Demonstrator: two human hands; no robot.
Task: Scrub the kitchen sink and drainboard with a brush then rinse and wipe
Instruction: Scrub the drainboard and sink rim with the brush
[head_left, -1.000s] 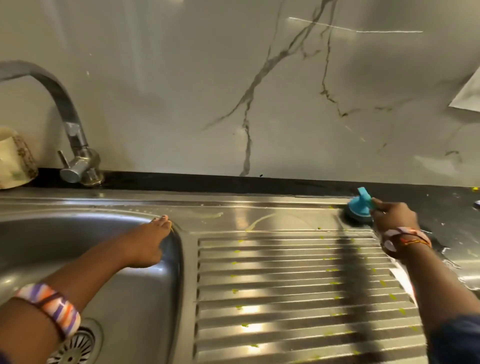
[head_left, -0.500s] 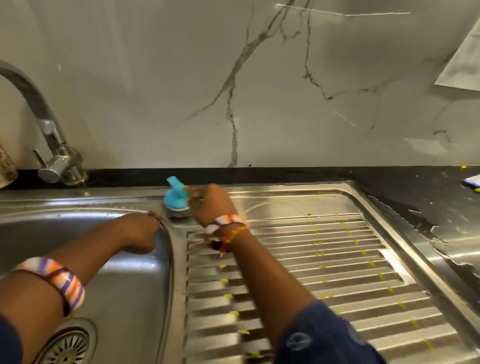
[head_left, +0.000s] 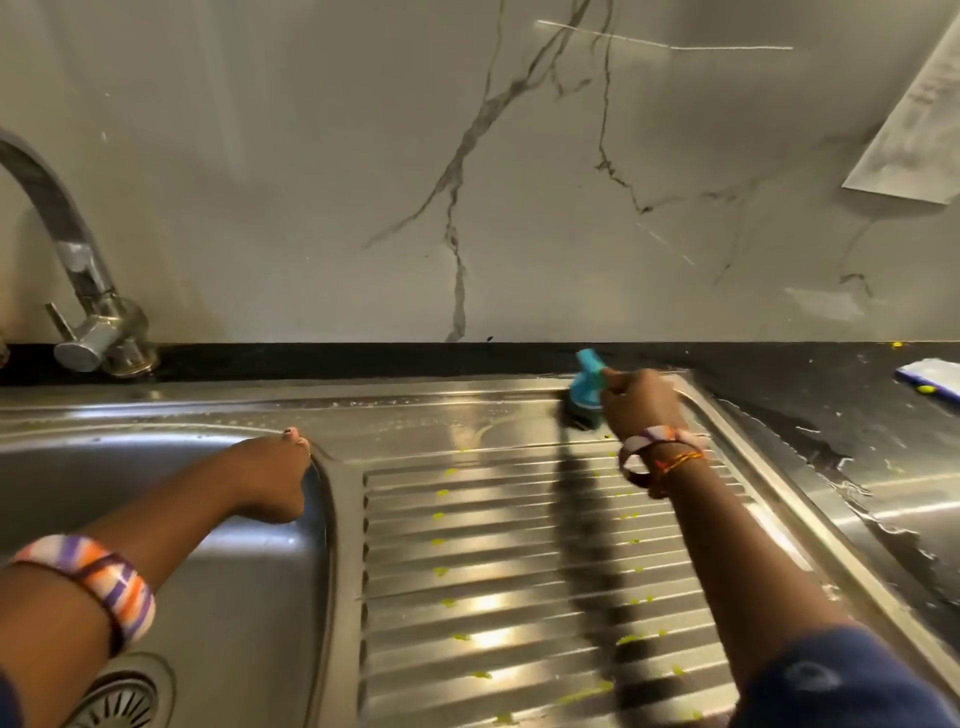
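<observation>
The right hand (head_left: 641, 402) has its grip clamped round the small blue plastic scrub brush (head_left: 587, 392), whose dark bristles press on the flat far strip of the ribbed stainless steel drainboard (head_left: 519, 571), near its far right corner. Small yellow-green specks dot the ribs. The left hand (head_left: 272, 475) holds nothing; its fingers lie straight against the right rim of the stainless steel sink basin (head_left: 223, 597), grip apart. A round slotted drain (head_left: 117, 701) sits at the near left of the basin. A curved chrome tap (head_left: 78, 280) stands at the far left on the black stone counter (head_left: 831, 405), which is wet to the right of the drainboard. Behind runs a grey-veined marble wall (head_left: 467, 182). Both wrists carry striped bangles
</observation>
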